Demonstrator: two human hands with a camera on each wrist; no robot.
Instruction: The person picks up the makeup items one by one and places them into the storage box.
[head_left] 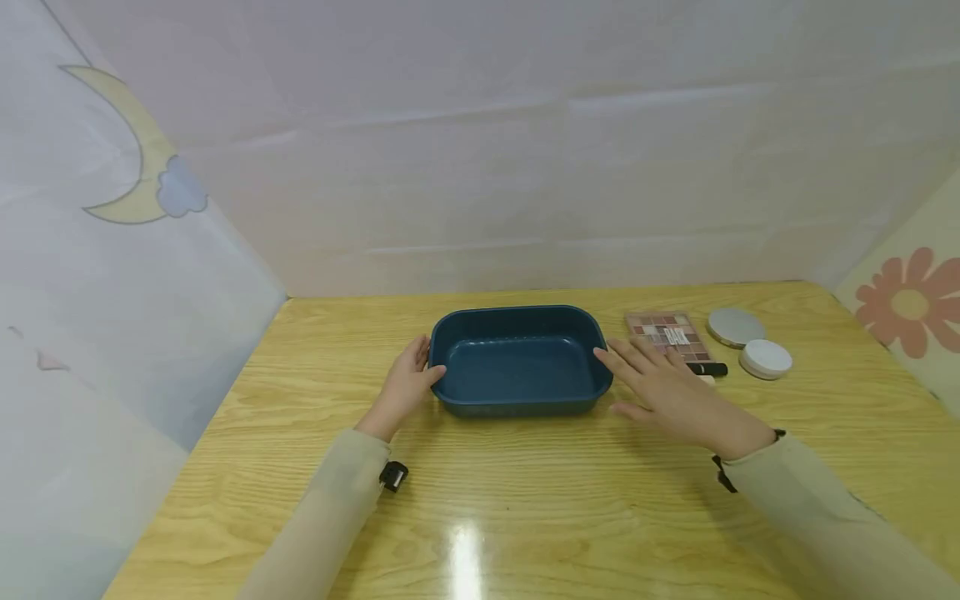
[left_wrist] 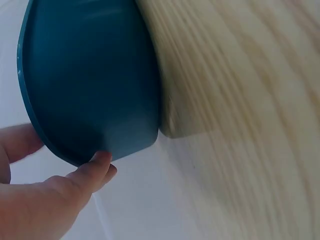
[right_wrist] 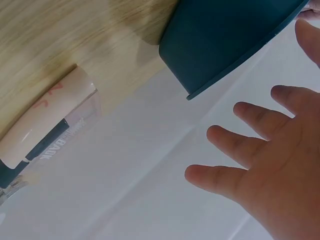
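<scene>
A dark blue rectangular tub with rounded corners stands on the wooden table, its inside bare. My left hand holds its left end, the thumb over the rim and the other fingers along the outside. In the left wrist view, fingertips touch the tub's wall. At the other end, my right hand hovers beside the rim with straight, spread fingers. The right wrist view shows that hand apart from the tub, holding nothing.
Right of the tub lie an eyeshadow palette, a black tube, a silver round compact and a white round case. A pale pink cylinder shows in the right wrist view. Fabric-covered walls border the table.
</scene>
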